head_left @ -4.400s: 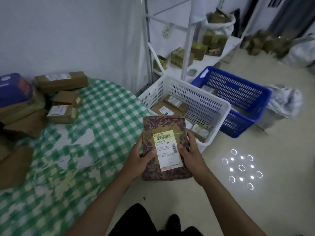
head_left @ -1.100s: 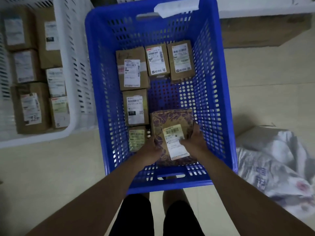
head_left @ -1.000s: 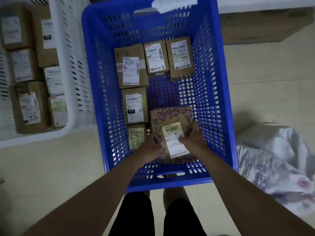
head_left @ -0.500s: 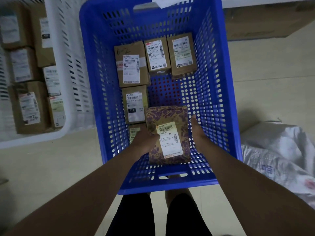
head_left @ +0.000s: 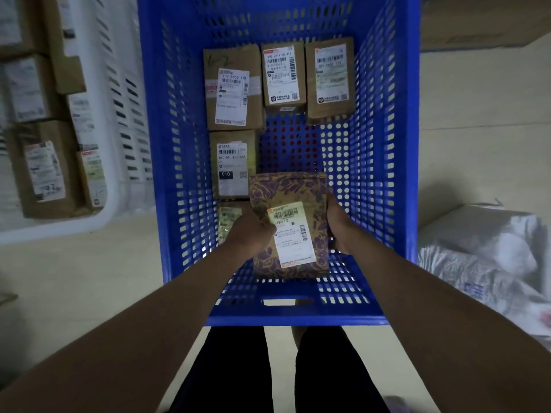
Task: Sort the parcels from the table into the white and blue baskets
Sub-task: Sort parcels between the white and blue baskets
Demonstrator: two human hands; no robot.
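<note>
Pale floor (head_left: 74, 287) fills the head view around two baskets set side by side. At centre stands the blue basket (head_left: 384, 174), its far rim cut off by the top edge. Inside it the left hand (head_left: 250, 234) and right hand (head_left: 338, 226) grip a purple-patterned parcel (head_left: 289, 192) by its two long sides, near the basket's close end; whether it rests on the perforated bottom cannot be told. Beneath the left hand a small parcel (head_left: 228, 219) is half hidden. Four brown labelled boxes (head_left: 232, 87) lie beyond. Along the left edge the white basket (head_left: 116, 93) is cropped, its box labels blurred. A crumpled sack (head_left: 483, 263) lies right.
</note>
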